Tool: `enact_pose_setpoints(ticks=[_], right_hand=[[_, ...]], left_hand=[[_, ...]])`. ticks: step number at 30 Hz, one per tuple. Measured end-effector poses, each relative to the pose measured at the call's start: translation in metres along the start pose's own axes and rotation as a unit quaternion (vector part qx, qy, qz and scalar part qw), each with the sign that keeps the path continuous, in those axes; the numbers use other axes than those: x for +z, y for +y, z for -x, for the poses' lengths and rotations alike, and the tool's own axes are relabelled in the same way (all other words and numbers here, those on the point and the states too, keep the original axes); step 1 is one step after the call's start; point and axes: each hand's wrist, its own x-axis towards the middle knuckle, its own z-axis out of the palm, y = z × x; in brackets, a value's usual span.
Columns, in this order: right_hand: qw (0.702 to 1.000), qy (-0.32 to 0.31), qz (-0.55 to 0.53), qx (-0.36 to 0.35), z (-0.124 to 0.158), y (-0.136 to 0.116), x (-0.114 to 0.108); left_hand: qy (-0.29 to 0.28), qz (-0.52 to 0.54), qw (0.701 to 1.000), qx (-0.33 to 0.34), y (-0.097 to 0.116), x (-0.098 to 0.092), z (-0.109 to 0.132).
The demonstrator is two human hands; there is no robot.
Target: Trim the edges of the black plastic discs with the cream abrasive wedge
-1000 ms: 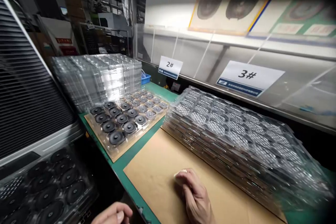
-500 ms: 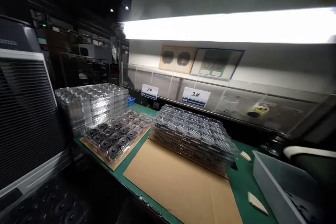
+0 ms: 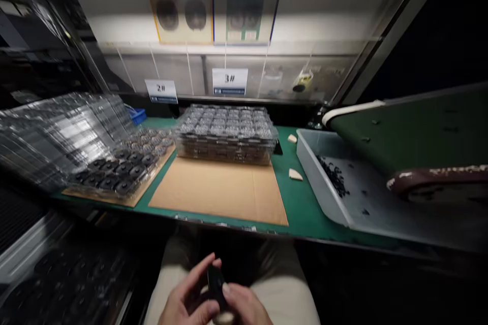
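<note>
The small black disc (image 3: 216, 284) sits low over the person's lap, pinched edge-on between the fingers of the left hand (image 3: 186, 300) and the right hand (image 3: 241, 307), both curled about it. The grip looks light and the view is blurred, so the disc could slip and drop to the dark floor below the worktop (image 3: 305, 208). Ahead of the hands lies a bare cardboard sheet (image 3: 221, 190); beyond it a stack of clear trays (image 3: 226, 132). Ahead to the left, a tray of black discs (image 3: 118, 172) lies near the edge, where a careless reach might knock it. Ahead to the right, a grey bin (image 3: 324, 183) holds small black bits.
</note>
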Motion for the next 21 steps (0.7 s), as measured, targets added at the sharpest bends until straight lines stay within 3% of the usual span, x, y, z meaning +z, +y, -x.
enact_pose_setpoints(ticks=[3,7,10,14,17,21], right_hand=[[0.995,-0.013,-0.089,0.036,0.016,-0.012,0.010],[0.995,-0.038,-0.085,0.028,0.029,-0.036,0.013],[0.997,-0.059,-0.058,0.007,0.031,-0.044,0.008],[0.997,0.021,0.032,-0.062,0.026,-0.045,-0.004],[0.992,0.080,0.040,-0.092,0.020,-0.050,-0.013],[0.989,0.075,0.054,-0.112,0.023,-0.067,-0.013]], left_hand=[[-0.017,-0.032,0.999,0.013,0.006,0.004,0.015],[0.026,-0.054,0.998,0.025,0.011,0.006,0.024],[0.053,-0.008,0.998,0.020,0.009,0.005,0.028],[0.075,0.085,0.994,-0.009,0.009,0.003,0.030],[0.083,0.101,0.991,-0.021,0.011,0.001,0.030],[0.094,0.087,0.992,-0.021,0.014,0.000,0.030]])
